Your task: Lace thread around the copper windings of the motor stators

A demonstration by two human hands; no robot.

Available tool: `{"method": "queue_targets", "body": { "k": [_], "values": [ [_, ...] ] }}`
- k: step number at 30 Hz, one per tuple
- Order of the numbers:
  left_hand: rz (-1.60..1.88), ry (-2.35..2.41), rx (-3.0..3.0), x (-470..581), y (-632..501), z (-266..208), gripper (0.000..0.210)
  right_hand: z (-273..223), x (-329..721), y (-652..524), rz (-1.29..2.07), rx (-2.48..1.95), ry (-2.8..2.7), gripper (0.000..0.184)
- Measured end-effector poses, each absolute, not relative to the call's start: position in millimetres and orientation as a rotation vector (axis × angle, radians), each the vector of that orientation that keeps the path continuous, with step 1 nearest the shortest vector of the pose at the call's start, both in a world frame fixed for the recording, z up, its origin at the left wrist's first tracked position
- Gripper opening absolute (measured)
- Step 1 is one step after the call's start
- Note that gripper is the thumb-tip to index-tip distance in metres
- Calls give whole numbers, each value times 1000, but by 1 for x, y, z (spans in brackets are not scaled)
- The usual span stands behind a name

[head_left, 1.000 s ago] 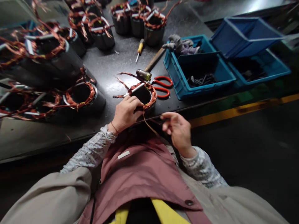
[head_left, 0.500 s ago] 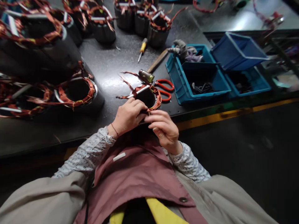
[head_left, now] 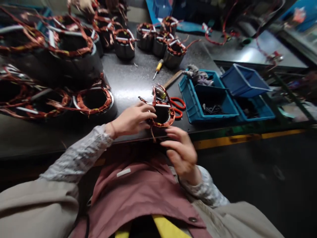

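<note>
A motor stator (head_left: 164,123) with copper windings and a white sleeve across its top stands near the bench's front edge. My left hand (head_left: 132,119) is at its left side, fingers apart, the fingertips at the winding's rim; whether they press on it I cannot tell. A short loose wire end hangs from the front of the winding. My right hand (head_left: 182,150) is just in front and to the right, off the stator, fingers apart and slightly blurred. Red-handled scissors (head_left: 180,103) lie right behind the stator, beside a hammer (head_left: 173,79).
Several more wound stators (head_left: 96,102) crowd the left and back of the bench. A yellow-handled screwdriver (head_left: 158,67) lies behind the hammer. Blue bins (head_left: 213,117) stand at the right, one with gloves (head_left: 196,74) on it. Another person's hand (head_left: 85,5) shows at the far left back.
Both hands have moved apart from the stator's front rim: my left to its left side, my right away to the right. Winding leads now stand up at the back. The view has shifted.
</note>
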State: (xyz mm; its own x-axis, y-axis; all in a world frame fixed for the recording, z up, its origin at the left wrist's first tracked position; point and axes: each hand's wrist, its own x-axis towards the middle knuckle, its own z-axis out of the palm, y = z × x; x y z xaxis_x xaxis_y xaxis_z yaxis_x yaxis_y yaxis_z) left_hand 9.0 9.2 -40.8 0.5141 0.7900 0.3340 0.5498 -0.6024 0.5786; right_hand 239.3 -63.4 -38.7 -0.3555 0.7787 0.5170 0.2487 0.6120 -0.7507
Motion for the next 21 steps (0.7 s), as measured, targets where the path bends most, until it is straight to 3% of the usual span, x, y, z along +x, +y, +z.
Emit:
{"method": "queue_targets", "body": {
  "k": [3, 6, 9, 12, 17, 21],
  "values": [
    [1205, 1483, 1916, 4, -26, -38, 17, -33, 286, -35, 336, -1044, -1798, 28],
    [1056, 1536, 1358, 15, -49, -48, 30, -44, 304, 21, 103, -1304, -2081, 25],
    [889, 1364, 1083, 34, -50, -58, 35, -59, 288, 72, 64, -1557, -2449, 34],
    [953, 1271, 970, 51, -42, -61, 27, -67, 262, 96, 23, -1712, -2751, 45],
    [1088, 1240, 868, 64, -42, -61, 16, -66, 245, 102, -172, -1827, -2836, 48],
    [1127, 1244, 836, 61, -40, -59, 17, -61, 241, 108, -68, -1878, -2894, 55]
  ]
}}
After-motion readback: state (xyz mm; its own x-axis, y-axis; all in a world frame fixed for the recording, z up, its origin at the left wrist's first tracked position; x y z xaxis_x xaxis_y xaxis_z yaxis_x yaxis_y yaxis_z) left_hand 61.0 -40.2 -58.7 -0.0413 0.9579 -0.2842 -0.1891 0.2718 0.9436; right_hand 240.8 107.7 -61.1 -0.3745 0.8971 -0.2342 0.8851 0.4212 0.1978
